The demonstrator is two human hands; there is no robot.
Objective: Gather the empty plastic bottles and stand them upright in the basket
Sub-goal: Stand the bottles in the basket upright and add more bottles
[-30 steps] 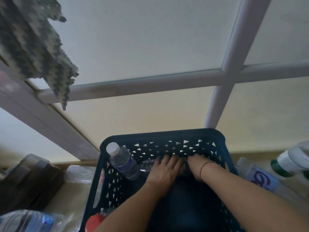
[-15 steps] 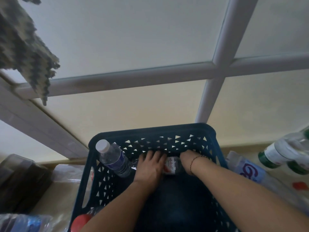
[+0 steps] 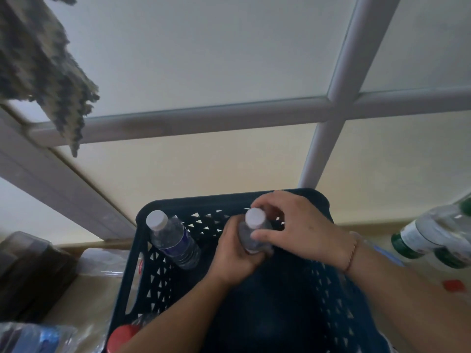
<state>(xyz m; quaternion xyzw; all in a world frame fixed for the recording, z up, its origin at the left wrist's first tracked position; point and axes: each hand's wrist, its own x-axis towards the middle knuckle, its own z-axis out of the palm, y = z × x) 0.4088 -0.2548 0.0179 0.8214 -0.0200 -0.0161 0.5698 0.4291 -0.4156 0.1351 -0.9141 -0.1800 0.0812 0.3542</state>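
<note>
A dark blue perforated plastic basket fills the lower middle of the head view. In its far left corner a clear bottle with a white cap and blue label stands leaning a little. My left hand grips the body of a second clear bottle with a white cap, held nearly upright above the basket's far side. My right hand curls around the same bottle near its cap, thumb and fingers on it. A red-capped bottle shows at the basket's near left edge.
Green-capped white-labelled bottles lie on the floor at the right, with a loose red cap nearby. A crumpled bottle with a blue label lies at the lower left. A dark box sits left of the basket; white frame bars cross behind.
Both hands were low inside the basket on a bottle lying down. Now they have lifted it and turned it nearly upright, cap uppermost.
</note>
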